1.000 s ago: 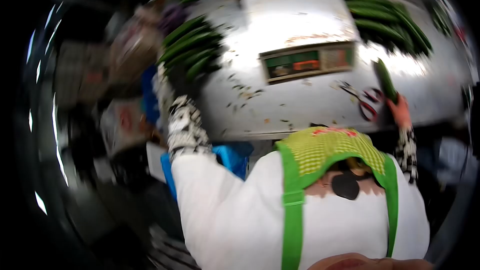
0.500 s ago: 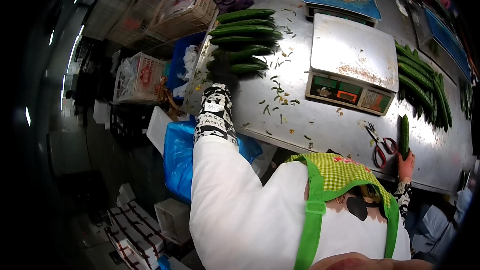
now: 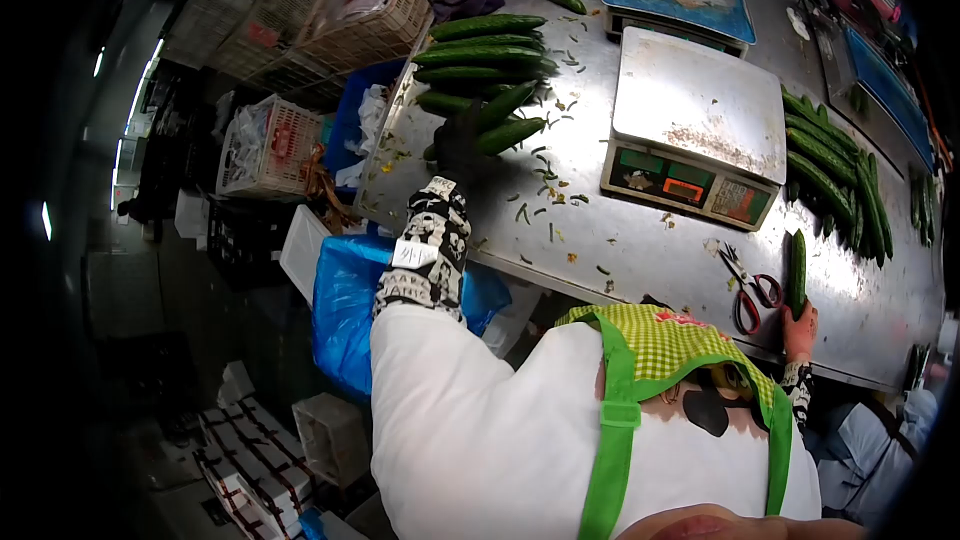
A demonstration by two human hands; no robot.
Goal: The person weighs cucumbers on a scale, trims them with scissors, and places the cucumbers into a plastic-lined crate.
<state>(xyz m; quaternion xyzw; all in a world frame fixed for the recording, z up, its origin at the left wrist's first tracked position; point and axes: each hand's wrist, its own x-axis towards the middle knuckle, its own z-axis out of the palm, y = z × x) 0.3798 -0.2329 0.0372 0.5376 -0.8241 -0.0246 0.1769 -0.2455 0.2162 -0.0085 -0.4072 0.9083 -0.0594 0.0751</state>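
Clasping 1 cucumber (image 3: 797, 262) by its near end, the right hand (image 3: 799, 331) has its grip closed beside the scissors (image 3: 748, 292) on the tabletop (image 3: 650, 252). The dark-gloved left hand (image 3: 461, 145) is among the left cucumbers (image 3: 480, 54), its grip too dark to tell. Between these and the right cucumbers (image 3: 828, 158) sits 1 scale (image 3: 690, 90).

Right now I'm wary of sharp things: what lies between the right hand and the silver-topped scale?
In the head view, red-handled scissors lie on the table between the right hand and the scale.
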